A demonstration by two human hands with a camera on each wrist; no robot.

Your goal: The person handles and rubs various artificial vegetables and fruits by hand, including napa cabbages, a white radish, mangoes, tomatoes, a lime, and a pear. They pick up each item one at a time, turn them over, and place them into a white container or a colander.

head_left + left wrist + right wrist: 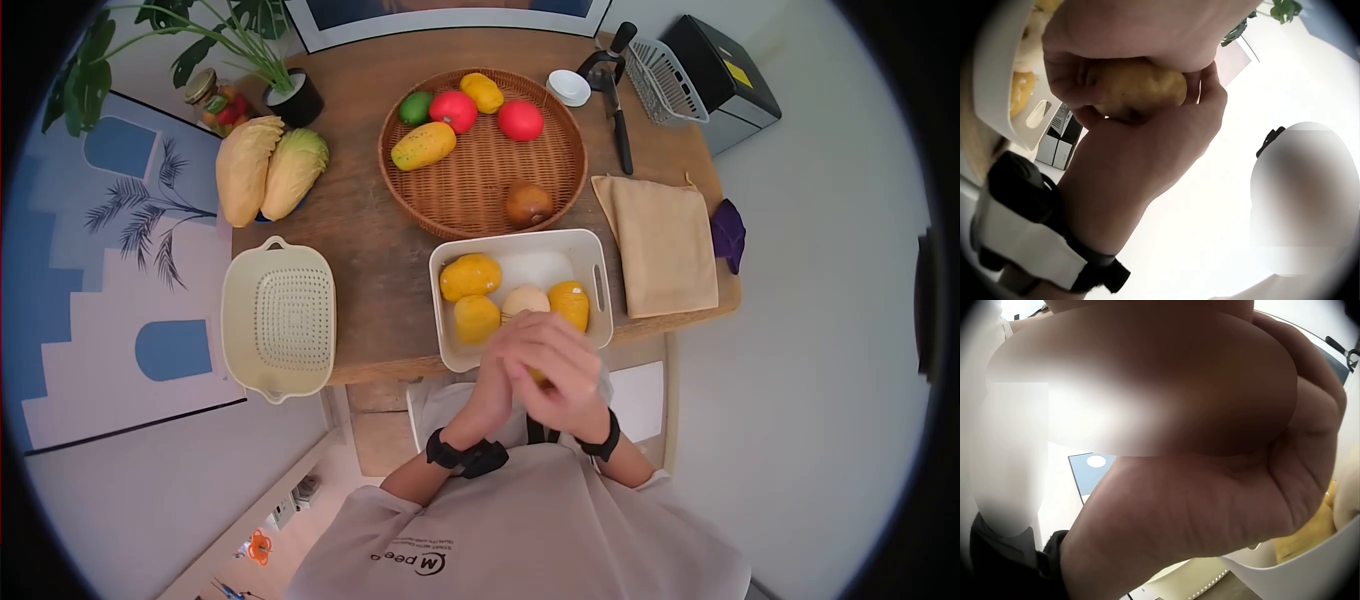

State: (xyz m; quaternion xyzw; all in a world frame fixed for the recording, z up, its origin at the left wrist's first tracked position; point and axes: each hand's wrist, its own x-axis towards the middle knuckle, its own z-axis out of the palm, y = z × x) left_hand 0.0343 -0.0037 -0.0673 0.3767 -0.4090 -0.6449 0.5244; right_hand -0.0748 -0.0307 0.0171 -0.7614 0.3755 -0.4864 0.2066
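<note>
Both hands are cupped together over the near edge of a white bin (520, 250), around a yellow fruit with an uneven surface (1138, 90). My left hand (488, 392) holds it from below in the left wrist view, fingers curled about its far side. Over its top curls my right hand (556, 372), which covers part of it. In the right wrist view, the right hand (1210, 506) hides the fruit. Inside the bin lie several yellow fruits (470, 277) and a pale round one (525, 300), partly behind the hands.
A round wicker tray (480, 205) behind the bin bears red, yellow, green and brown produce. To the left are a cream colander (295, 290) and two cabbages (295, 175). On the right lie folded beige cloth (665, 250) and a black-handled tool (621, 140) beside a grey basket (665, 85).
</note>
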